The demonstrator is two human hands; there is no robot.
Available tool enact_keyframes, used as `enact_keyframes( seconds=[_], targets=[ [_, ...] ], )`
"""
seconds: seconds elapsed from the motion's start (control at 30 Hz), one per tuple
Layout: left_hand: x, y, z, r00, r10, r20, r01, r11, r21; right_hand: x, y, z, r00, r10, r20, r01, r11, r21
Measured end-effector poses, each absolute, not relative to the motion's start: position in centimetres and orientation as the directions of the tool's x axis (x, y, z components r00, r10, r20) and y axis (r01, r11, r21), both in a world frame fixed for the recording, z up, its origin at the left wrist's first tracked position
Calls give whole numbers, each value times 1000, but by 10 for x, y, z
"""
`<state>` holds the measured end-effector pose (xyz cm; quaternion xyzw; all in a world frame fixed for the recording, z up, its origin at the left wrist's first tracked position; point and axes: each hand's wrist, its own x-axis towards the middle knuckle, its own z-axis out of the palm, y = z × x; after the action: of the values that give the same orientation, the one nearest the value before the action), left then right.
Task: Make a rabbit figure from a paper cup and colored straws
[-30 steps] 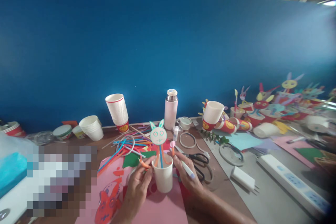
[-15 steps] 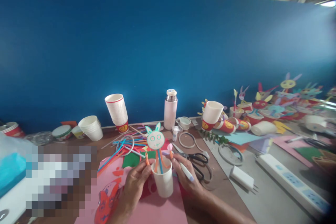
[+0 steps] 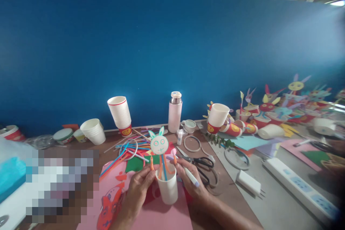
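Observation:
A white paper cup (image 3: 169, 191) stands between my hands, with a paper rabbit head (image 3: 159, 145) drawn in green rising above it. Orange and blue pipe cleaners (image 3: 165, 167) run from the head down into the cup. At the cup's left rim, my left hand (image 3: 141, 183) is closed, its thumb and forefinger pinching the lower part of an orange pipe cleaner arm (image 3: 152, 162). On the other side my right hand (image 3: 191, 178) is closed round a white marker (image 3: 191, 176) with a purple end. Its fingertips also touch the other orange arm, which is tipped with a pink paper piece (image 3: 173, 152).
Pink paper (image 3: 169, 219) lies under the cup, with red cutouts (image 3: 109, 206) at left. Scissors (image 3: 201, 161) rest right of my hand. Behind are loose pipe cleaners (image 3: 125, 152), stacked cups (image 3: 119, 113) and a flask (image 3: 175, 115). A power strip (image 3: 299, 187) and finished cup figures (image 3: 266, 109) occupy the right.
The rabbit head and its orange arms have shifted very slightly, the head a little down and left. Both hands keep nearly the same place and grip.

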<state>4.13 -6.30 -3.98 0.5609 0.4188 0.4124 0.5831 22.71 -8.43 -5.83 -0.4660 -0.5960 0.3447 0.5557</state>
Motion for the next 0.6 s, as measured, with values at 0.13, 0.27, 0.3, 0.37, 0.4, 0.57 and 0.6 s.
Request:
enact_keyframes(
  seconds=[0.13,0.27,0.3,0.37,0.4,0.57,0.6],
  targets=[
    [41,-63,-40,301,953,-37,-2,39,999,227,-84,-59,57,940,335,170,322,-931],
    [42,-63,-38,302,953,-28,-10,32,999,226,-85,-56,58,938,341,161,328,-931],
    [43,-63,-37,304,952,-28,-14,34,999,226,-85,-56,53,938,342,160,330,-930],
    [43,-63,-36,304,952,-32,-11,37,999,226,-85,-56,45,938,343,161,332,-929],
    [43,-63,-36,305,952,-33,-7,36,999,226,-85,-56,44,939,341,165,330,-930],
    [42,-63,-37,308,951,-33,9,32,999,225,-85,-56,61,942,330,155,318,-935],
    [42,-63,-38,309,950,-38,11,36,999,225,-85,-56,57,943,329,151,318,-936]
  ],
)
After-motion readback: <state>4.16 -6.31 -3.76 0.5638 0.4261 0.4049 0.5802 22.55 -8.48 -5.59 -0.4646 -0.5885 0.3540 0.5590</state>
